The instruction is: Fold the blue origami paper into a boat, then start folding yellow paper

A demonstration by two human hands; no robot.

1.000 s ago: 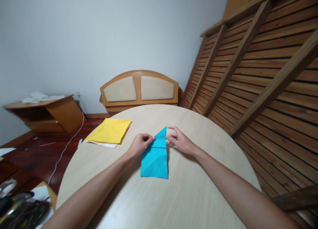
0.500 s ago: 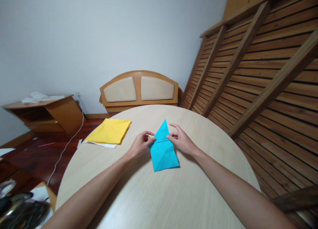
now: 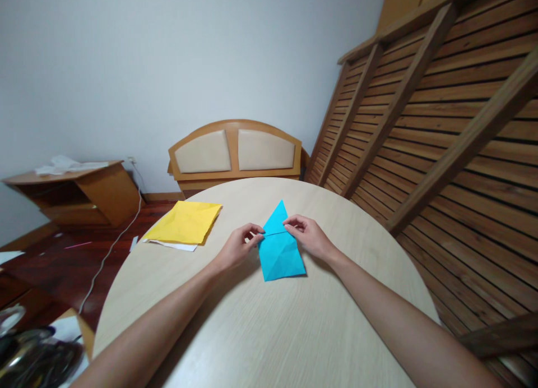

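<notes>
Paper is what both hands are busy with here. Going from left to right: far left, low down, a wooden side table (image 3: pixel 71 189) stands by the wall with some white stuff on top, and a thin cord (image 3: pixel 110 252) runs down across the dark floor. On the round table (image 3: pixel 269 332), near its far left edge, lies a yellow sheet (image 3: pixel 185 222) on top of a white sheet (image 3: pixel 174 245) that peeks out below it. Nobody touches those two. Next comes the left hand (image 3: pixel 237 248). Its thumb and finger are closed together on the left edge of the blue paper (image 3: pixel 279 253), right where a fold line runs across. The blue paper lies near the middle of the table, a bit toward the far side. It has a pointed tip that aims away from the person, and a wider part with creases that sits nearer. On the other side, the right hand (image 3: pixel 306 236) pinches the right edge of the same paper at the same fold line, fingers closed on it. So both hands grip the paper, one on each side of it. I think the step in hand is making or fixing the fold below the tip. The next move seems to call for lining up the edges evenly and pressing the crease flat on the table. Behind the table stands a padded headboard (image 3: pixel 235 151), and far right a slatted wooden frame (image 3: pixel 441 113) leans up high.
</notes>
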